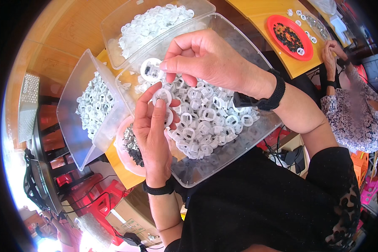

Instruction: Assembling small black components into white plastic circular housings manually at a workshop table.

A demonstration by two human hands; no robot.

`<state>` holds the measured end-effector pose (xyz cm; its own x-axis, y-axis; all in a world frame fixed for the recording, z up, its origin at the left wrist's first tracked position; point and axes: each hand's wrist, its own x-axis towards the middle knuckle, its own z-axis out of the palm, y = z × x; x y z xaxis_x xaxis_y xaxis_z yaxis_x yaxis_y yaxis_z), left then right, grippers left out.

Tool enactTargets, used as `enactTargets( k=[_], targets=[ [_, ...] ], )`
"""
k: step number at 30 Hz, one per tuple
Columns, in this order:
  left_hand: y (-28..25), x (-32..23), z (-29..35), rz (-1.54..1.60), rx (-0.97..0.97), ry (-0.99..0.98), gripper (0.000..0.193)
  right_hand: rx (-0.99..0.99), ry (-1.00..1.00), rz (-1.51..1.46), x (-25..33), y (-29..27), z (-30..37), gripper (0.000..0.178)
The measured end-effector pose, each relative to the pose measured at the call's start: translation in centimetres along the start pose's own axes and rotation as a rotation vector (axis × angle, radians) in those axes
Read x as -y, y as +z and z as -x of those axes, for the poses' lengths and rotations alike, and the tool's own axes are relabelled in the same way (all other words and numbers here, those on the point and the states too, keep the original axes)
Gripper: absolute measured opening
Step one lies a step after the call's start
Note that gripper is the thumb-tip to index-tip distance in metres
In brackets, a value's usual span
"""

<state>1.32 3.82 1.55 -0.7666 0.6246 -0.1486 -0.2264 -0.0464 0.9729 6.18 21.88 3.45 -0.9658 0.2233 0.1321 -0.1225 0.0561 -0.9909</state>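
Note:
Between the thumb and fingers of my right hand (208, 61) is a round white plastic part (150, 67) with a raised middle. My left hand (153, 130) is just below it, its thumb and fingers pinching a similar round white part (162, 95). Another white disc (169, 118) shows between the left fingers lower down. Both hands hover over a large clear plastic bin (235, 147) holding a heap of the same white parts (197, 122). The two held parts are close together but look apart.
Behind stands a second clear bin (109, 31) of white pieces, and to the left a third, tilted one (67, 105). A pink bowl (121, 157) holds small dark and silvery bits. At far right, a person's hands (329, 59) are by a red plate (273, 23) of black pieces.

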Motion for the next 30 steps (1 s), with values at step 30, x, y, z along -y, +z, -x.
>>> enactTargets(
  k=[30],
  targets=[
    [-0.3,0.4,0.0,0.073,-0.004,0.04,0.033,0.108,-0.032,0.201,-0.8,-0.6,-0.4,0.013]
  ],
)
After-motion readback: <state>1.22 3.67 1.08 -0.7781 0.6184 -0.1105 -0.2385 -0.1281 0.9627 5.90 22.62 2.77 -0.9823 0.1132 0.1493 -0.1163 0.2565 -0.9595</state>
